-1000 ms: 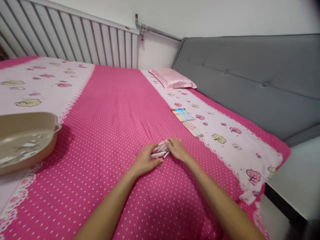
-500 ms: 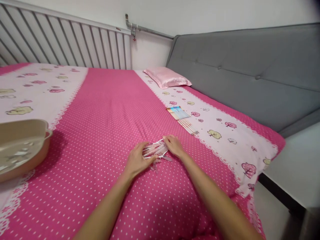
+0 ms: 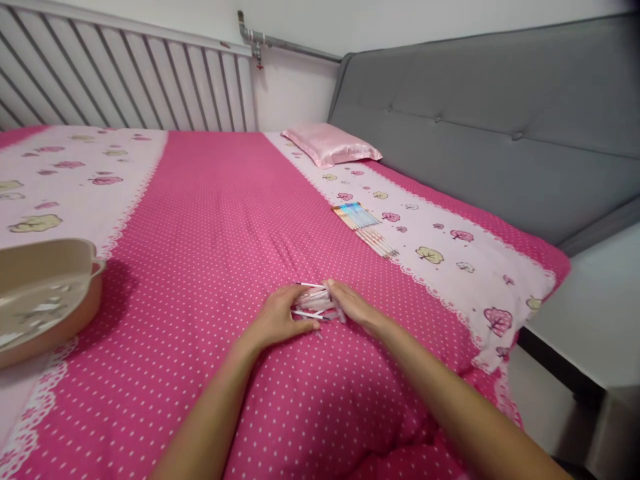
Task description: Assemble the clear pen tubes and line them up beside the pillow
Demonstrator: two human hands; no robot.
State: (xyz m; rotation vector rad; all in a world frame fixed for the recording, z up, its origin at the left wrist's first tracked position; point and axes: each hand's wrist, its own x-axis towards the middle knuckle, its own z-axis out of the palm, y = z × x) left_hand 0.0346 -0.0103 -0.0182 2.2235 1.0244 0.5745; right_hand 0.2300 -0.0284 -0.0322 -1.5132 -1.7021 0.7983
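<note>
On the pink dotted bedsheet [image 3: 210, 220] lies a small bunch of thin white pens [image 3: 314, 301]. My left hand [image 3: 277, 319] curls round the bunch from the left, thumb under it. My right hand [image 3: 353, 304] presses against it from the right, fingers closed on the pen ends. Both hands rest on the sheet near the bed's middle.
A neat row of coloured pens [image 3: 364, 227] lies further off on the pale patterned strip. A beige basin [image 3: 47, 297] with scraps of paper stands at the left. A pink pillow [image 3: 330, 143] lies by the grey headboard [image 3: 490, 127]. The bed's edge drops off at the right.
The loose fan of pens has been pushed together into a tighter bunch between my hands. The view has tilted slightly; the hands stay in about the same spot.
</note>
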